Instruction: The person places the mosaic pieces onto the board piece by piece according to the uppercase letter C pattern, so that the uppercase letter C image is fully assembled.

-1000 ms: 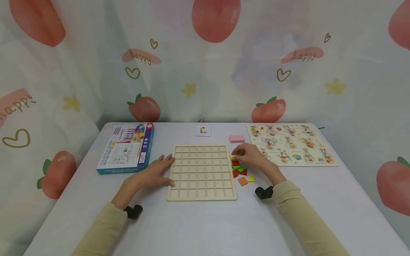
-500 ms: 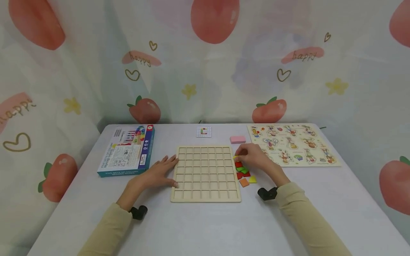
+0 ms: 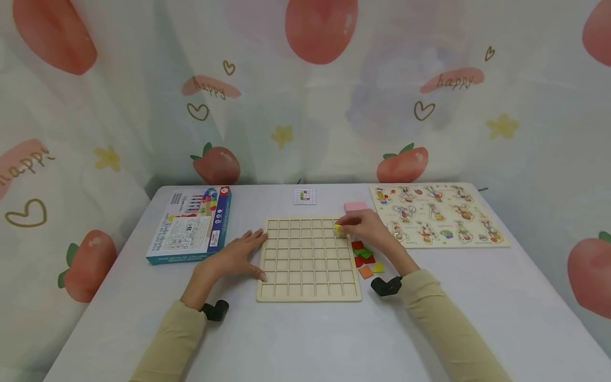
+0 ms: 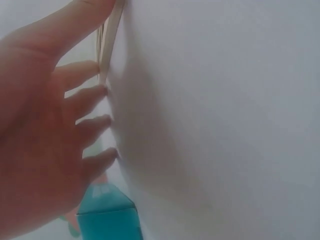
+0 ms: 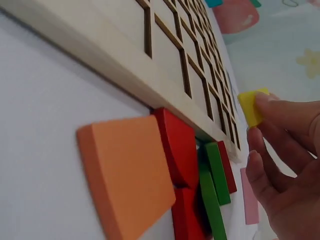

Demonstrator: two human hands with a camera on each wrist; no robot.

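Note:
My right hand point(image 3: 365, 228) pinches a yellow tile point(image 5: 251, 107) between thumb and fingers, over the top right corner of a wooden grid board point(image 3: 307, 263). The left hand point(image 3: 234, 257) lies with spread fingers at the board's left edge; its thumb and fingertips touch the rim. Right of the board is a small pile of tiles: red tiles point(image 5: 176, 145), green tiles point(image 5: 214, 172), an orange tile point(image 3: 365, 272) and another yellow tile point(image 3: 378, 267). In the right wrist view, the orange tile point(image 5: 127, 170) is large and close.
A boxed set point(image 3: 188, 225) lies at the left. Behind the board sits a small grid card point(image 3: 305, 196) with a coloured pattern. A pink block point(image 3: 356, 206) and a picture puzzle board point(image 3: 439, 216) are at the back right. A printed curtain point(image 3: 305, 122) hangs behind the table.
My right hand has lifted the yellow tile from the pile and moved left with it, over the board's top right corner. The left hand stays at the board's left edge.

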